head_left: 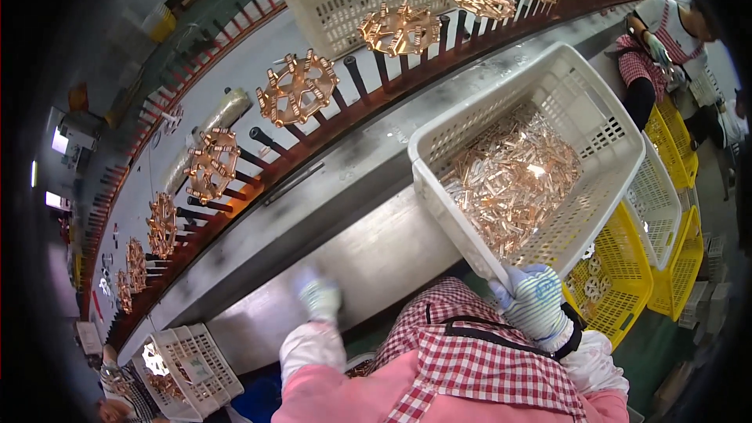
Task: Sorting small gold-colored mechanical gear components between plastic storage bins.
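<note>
The right hand (535, 298), in a white knit glove, comes up from the lower edge with the forearm bent inward; its fingers curl around the near corner of a white slatted basket (603, 121), gripping the rim; the basket sits tilted on the steel bench (368, 251), half full of small copper pieces (513, 176). The left hand (319, 295), also gloved, reaches forward over the bench edge; it is blurred, so whether its fingers are spread or closed cannot be told, nor whether it holds anything. Beyond the bench, copper star-shaped racks (296, 88) ride on a curved row of pegs; the person's checked apron (470, 352) hides the wrists' undersides.
</note>
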